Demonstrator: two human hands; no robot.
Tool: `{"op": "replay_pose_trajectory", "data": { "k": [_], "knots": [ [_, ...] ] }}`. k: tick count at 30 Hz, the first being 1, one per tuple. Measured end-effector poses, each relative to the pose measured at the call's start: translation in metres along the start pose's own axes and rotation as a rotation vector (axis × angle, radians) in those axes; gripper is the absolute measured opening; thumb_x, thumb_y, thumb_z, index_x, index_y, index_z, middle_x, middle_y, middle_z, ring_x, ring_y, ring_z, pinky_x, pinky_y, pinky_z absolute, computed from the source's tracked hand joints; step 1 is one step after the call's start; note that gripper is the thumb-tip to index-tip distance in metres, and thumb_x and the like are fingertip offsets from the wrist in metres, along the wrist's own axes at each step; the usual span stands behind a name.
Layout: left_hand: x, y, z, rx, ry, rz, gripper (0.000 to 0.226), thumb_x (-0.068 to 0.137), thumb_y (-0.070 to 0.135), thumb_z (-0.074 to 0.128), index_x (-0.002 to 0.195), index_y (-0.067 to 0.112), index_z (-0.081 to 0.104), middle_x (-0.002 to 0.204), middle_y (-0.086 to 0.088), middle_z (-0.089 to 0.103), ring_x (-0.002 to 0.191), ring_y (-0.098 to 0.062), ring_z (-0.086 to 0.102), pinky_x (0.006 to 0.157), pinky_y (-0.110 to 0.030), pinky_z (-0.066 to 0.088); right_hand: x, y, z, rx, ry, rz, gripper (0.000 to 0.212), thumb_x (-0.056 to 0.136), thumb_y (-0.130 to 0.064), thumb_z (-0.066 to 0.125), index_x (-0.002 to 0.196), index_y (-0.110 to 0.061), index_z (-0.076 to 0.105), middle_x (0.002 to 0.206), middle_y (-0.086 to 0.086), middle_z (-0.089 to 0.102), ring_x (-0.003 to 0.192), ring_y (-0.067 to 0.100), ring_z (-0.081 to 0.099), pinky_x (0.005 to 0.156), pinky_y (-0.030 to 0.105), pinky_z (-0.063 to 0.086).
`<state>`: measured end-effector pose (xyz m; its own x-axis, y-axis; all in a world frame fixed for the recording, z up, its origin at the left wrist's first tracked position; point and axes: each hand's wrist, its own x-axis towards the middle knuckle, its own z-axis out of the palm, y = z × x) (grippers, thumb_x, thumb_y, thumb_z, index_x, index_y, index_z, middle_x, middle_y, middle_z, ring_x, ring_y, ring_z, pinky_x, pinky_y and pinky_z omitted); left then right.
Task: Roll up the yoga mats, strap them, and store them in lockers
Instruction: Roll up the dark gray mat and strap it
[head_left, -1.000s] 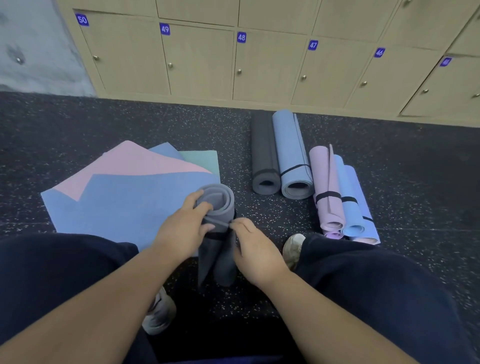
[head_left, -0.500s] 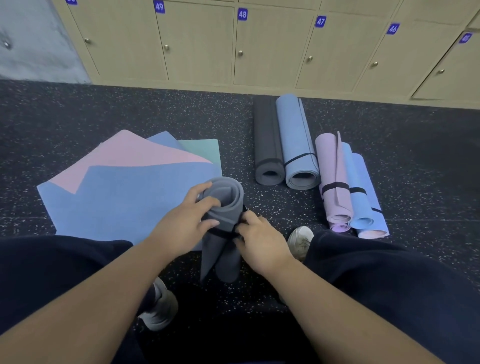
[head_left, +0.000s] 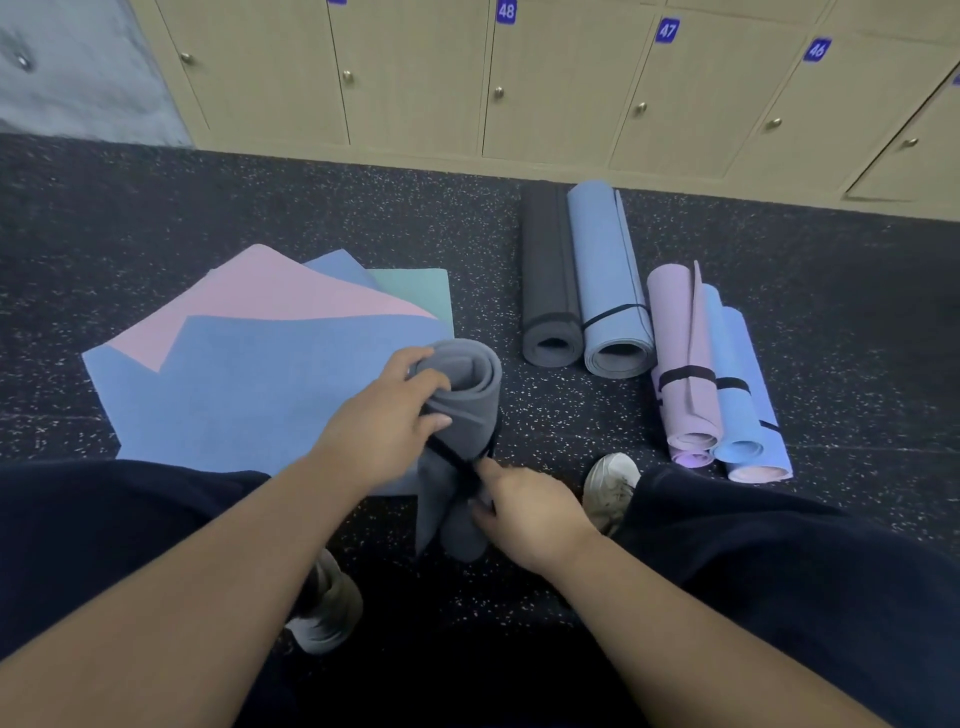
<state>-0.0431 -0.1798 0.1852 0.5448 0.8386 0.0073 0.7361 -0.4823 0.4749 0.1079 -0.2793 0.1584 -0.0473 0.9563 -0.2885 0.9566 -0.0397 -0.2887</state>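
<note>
So I am clamping the grey roll at centre frame with my left hand curled round it to stop it springing open, while my right hand is pinching the black strap to cinch it round the middle.

Left hand fingers curled around roll; right hand pinching strap; forearms converging.

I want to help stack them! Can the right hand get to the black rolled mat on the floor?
Probably yes, once it lets go. The right hand is pinching the strap on the grey mat. Only bare floor lies between it and the black rolled mat.
</note>
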Motion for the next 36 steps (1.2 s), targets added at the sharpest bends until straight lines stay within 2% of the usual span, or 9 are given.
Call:
{"op": "replay_pose_trajectory", "data": {
  "k": [7, 15, 19, 22, 24, 26, 29, 33, 36],
  "knots": [
    [0.000, 0.008, 0.006, -0.039, 0.036, -0.046, 0.037, 0.086, 0.036, 0.068, 0.120, 0.024, 0.060, 0.139, 0.002, 0.030, 0.116, -0.020, 0.051, 0.093, -0.032, 0.044, -0.003, -0.030, -0.015, -0.008, 0.104, -0.159, 0.024, 0.095, -0.031, 0.044, 0.116, -0.019, 0.050, 0.112, 0.007, 0.062, 0.100, 0.034, 0.057, 0.069, 0.035, 0.034],
    [-0.007, 0.006, 0.009, -0.102, 0.042, 0.003, 0.035, 0.088, 0.027, 0.066, 0.122, 0.023, 0.059, 0.143, -0.001, 0.024, 0.117, -0.021, 0.051, 0.094, -0.029, 0.042, 0.000, -0.018, -0.035, 0.240, 0.482, 0.169, 0.023, 0.091, -0.020, 0.052, 0.112, -0.015, 0.044, 0.117, 0.001, 0.040, 0.083, 0.032, 0.057, 0.061, 0.032, 0.031],
    [-0.012, 0.008, 0.013, -0.162, 0.028, 0.005, 0.055, 0.086, 0.029, 0.068, 0.135, 0.032, 0.044, 0.152, 0.001, 0.003, 0.113, -0.023, 0.056, 0.096, -0.035, 0.045, -0.001, -0.014, -0.036, 0.321, 0.329, 0.122, 0.053, 0.089, -0.017, 0.053, 0.137, -0.031, 0.037, 0.141, -0.001, 0.028, 0.093, 0.032, 0.060, 0.078, 0.037, 0.047],
    [-0.010, 0.012, 0.015, -0.280, -0.065, -0.026, 0.089, 0.084, 0.029, 0.071, 0.150, 0.039, 0.012, 0.150, 0.001, 0.016, 0.120, -0.020, 0.050, 0.100, -0.037, 0.043, -0.003, -0.012, -0.037, 0.337, 0.231, 0.155, 0.053, 0.088, -0.017, 0.054, 0.137, -0.030, 0.041, 0.143, 0.006, 0.028, 0.105, 0.034, 0.057, 0.093, 0.037, 0.046],
    [-0.008, 0.018, 0.017, -0.195, -0.193, -0.018, 0.083, 0.086, 0.025, 0.067, 0.149, 0.040, 0.015, 0.144, -0.003, 0.030, 0.119, -0.021, 0.049, 0.100, -0.032, 0.040, -0.007, -0.013, -0.039, 0.367, 0.213, 0.163, 0.050, 0.087, -0.017, 0.054, 0.135, -0.026, 0.044, 0.138, 0.008, 0.032, 0.105, 0.033, 0.057, 0.094, 0.036, 0.044],
    [-0.008, 0.026, 0.019, -0.157, -0.223, -0.036, 0.064, 0.086, 0.021, 0.062, 0.142, 0.035, 0.034, 0.136, -0.006, 0.038, 0.114, -0.023, 0.051, 0.094, -0.027, 0.039, -0.012, -0.015, -0.042, 0.397, 0.213, 0.167, 0.045, 0.086, -0.018, 0.053, 0.131, -0.024, 0.048, 0.133, 0.007, 0.036, 0.103, 0.032, 0.057, 0.093, 0.036, 0.044],
    [-0.009, 0.042, 0.022, -0.175, -0.173, -0.069, 0.047, 0.084, 0.019, 0.059, 0.128, 0.031, 0.048, 0.127, -0.004, 0.041, 0.113, -0.024, 0.053, 0.094, -0.030, 0.041, -0.022, -0.013, -0.044, 0.423, 0.261, 0.198, 0.038, 0.088, -0.023, 0.052, 0.126, -0.025, 0.051, 0.131, 0.004, 0.038, 0.103, 0.031, 0.057, 0.091, 0.034, 0.044],
    [-0.005, 0.069, 0.022, -0.229, -0.053, -0.005, 0.046, 0.084, 0.016, 0.057, 0.126, 0.031, 0.044, 0.135, 0.004, 0.037, 0.112, -0.023, 0.053, 0.093, -0.036, 0.042, -0.034, -0.001, -0.052, 0.488, 0.416, 0.271, 0.029, 0.089, -0.031, 0.053, 0.118, -0.026, 0.054, 0.132, -0.003, 0.039, 0.100, 0.026, 0.058, 0.086, 0.030, 0.040],
    [-0.002, 0.092, 0.023, -0.490, 0.083, 0.115, 0.063, 0.086, 0.012, 0.059, 0.134, 0.042, 0.032, 0.145, 0.011, 0.030, 0.116, 0.002, 0.045, 0.096, -0.029, 0.040, -0.042, 0.009, -0.064, 0.570, 0.592, 0.288, 0.015, 0.092, -0.033, 0.054, 0.103, -0.023, 0.056, 0.131, -0.009, 0.038, 0.095, 0.014, 0.057, 0.084, 0.029, 0.041]
  ]
}}
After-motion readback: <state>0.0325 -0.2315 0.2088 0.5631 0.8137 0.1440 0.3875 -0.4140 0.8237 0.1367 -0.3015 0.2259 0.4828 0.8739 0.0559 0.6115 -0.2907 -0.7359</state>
